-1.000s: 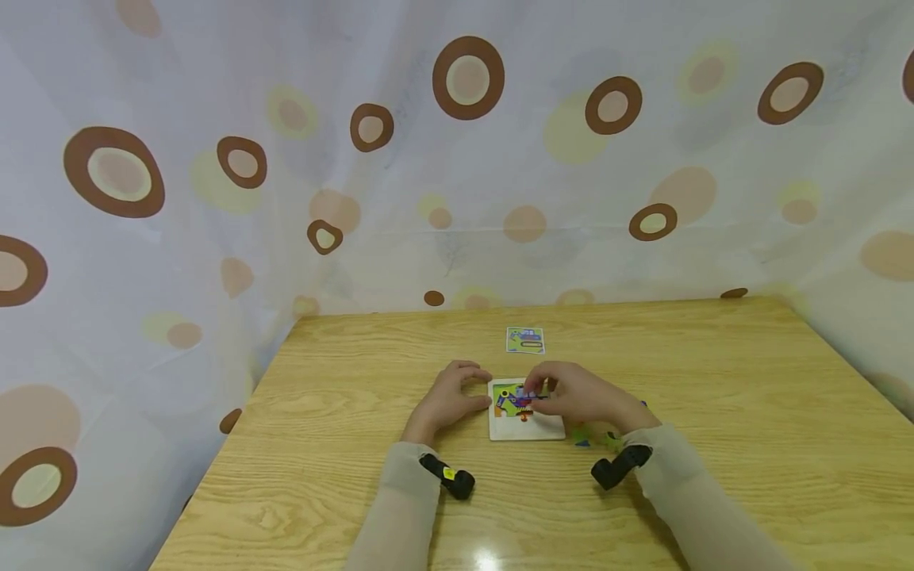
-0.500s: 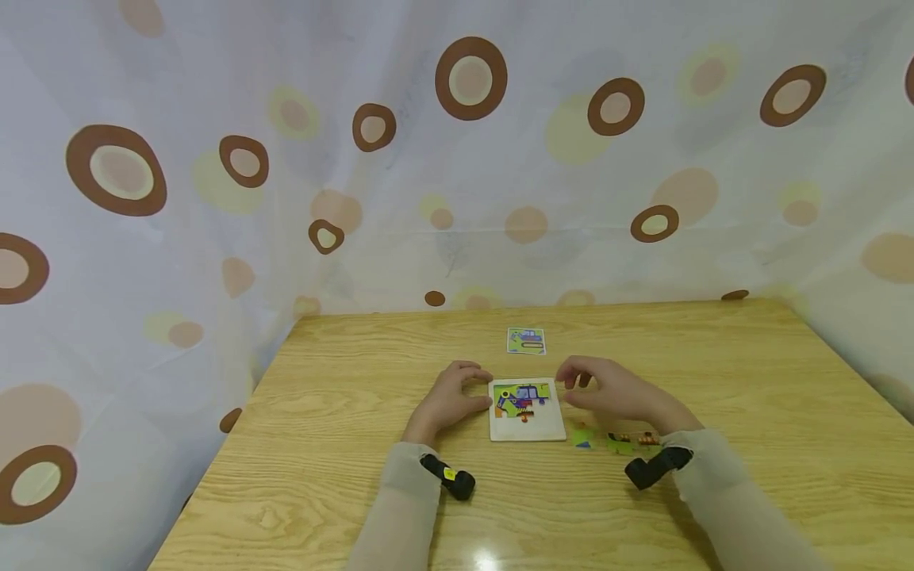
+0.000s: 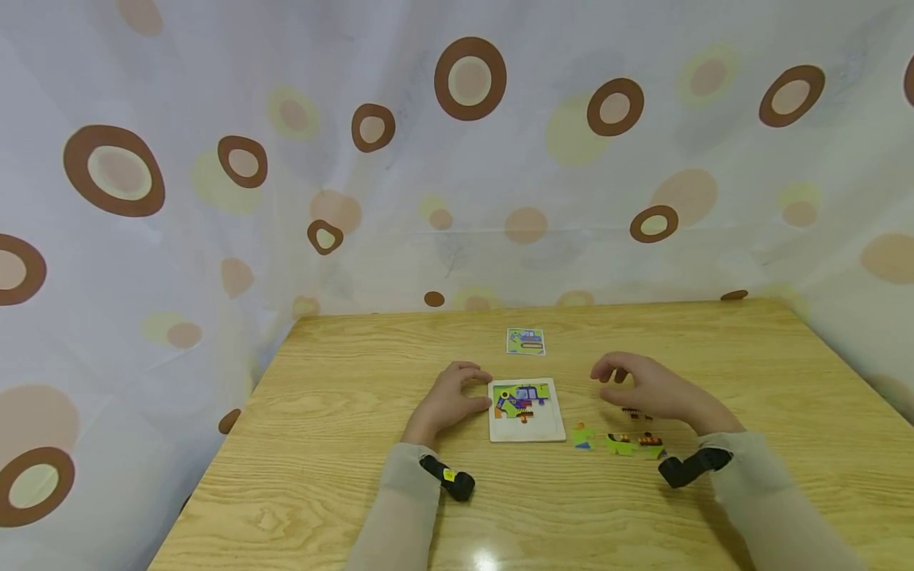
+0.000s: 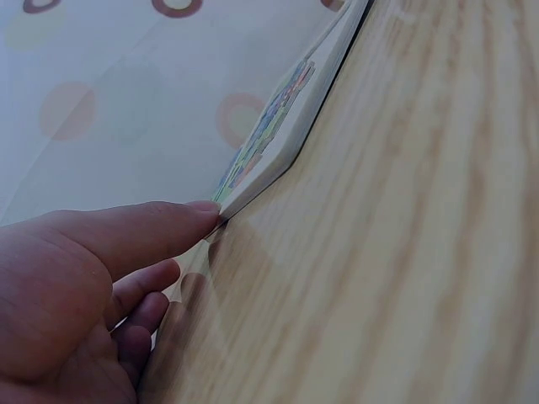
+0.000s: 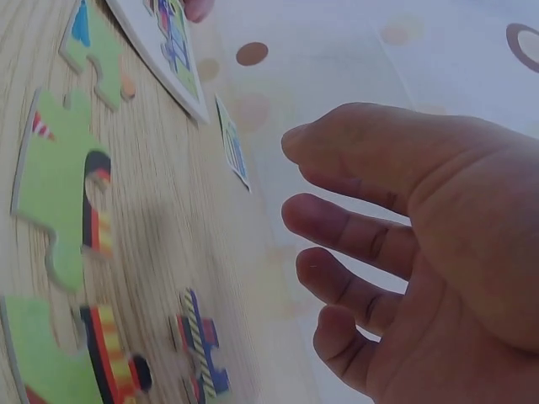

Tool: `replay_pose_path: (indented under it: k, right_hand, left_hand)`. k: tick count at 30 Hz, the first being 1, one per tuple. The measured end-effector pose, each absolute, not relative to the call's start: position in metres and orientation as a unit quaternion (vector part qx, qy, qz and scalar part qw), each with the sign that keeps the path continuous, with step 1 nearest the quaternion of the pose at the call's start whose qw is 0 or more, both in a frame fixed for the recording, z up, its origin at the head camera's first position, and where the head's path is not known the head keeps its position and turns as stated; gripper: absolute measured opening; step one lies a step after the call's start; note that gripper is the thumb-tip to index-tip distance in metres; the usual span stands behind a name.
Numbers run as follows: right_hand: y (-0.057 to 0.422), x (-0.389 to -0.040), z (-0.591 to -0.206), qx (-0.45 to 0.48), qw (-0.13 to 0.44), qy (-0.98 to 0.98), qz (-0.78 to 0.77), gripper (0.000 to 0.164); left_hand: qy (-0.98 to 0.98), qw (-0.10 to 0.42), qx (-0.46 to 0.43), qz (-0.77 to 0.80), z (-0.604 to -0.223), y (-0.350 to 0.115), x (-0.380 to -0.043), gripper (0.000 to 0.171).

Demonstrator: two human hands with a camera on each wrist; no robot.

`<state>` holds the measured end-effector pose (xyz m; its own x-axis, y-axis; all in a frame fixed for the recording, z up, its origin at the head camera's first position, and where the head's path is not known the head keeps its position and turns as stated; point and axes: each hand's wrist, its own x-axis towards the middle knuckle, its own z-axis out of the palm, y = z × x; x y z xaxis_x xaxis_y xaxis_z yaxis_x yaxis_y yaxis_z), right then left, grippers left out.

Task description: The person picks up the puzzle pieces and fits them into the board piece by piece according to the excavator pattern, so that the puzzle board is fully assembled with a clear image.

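A white puzzle tray (image 3: 528, 432) lies on the wooden table, its upper part filled with joined jigsaw pieces (image 3: 527, 394) that picture a blue digger. My left hand (image 3: 450, 400) touches the tray's left edge, the thumb tip at its corner in the left wrist view. Right of the tray, my right hand (image 3: 646, 387) hovers over the table with loosely bent fingers and nothing in them. Below it lie loose jigsaw pieces: a green one with a blue patch (image 3: 582, 436), a green one with a striped edge (image 5: 63, 189), another green one (image 3: 650, 444) and a dark striped one (image 5: 202, 345).
Behind the tray lies a small picture card (image 3: 525, 341) showing the digger. A white patterned curtain (image 3: 471, 182) hangs along the back and sides of the table (image 3: 343, 412). Each wrist carries a black camera (image 3: 689, 468).
My right hand has lifted off the tray's pieces and moved right, over the loose pieces. A green and blue piece at the tray's upper right is now uncovered. My left hand stays put.
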<state>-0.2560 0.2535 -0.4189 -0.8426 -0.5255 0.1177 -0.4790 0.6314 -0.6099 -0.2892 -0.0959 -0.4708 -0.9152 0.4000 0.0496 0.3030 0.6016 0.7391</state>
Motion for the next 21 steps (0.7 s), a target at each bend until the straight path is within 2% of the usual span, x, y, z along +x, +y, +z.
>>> replay_pose_path:
  k: [11,21]
  right_hand:
    - [0.278,-0.251,-0.42,-0.27,0.031,0.91,-0.312,0.027]
    - [0.292,-0.249,-0.422,-0.244,0.053,0.918,-0.308,0.035]
  left_hand:
    - [0.892,0.062,0.2,0.401,-0.471,-0.096,-0.289,0.034]
    - [0.891,0.062,0.198,0.403,-0.471,-0.096,-0.289,0.034]
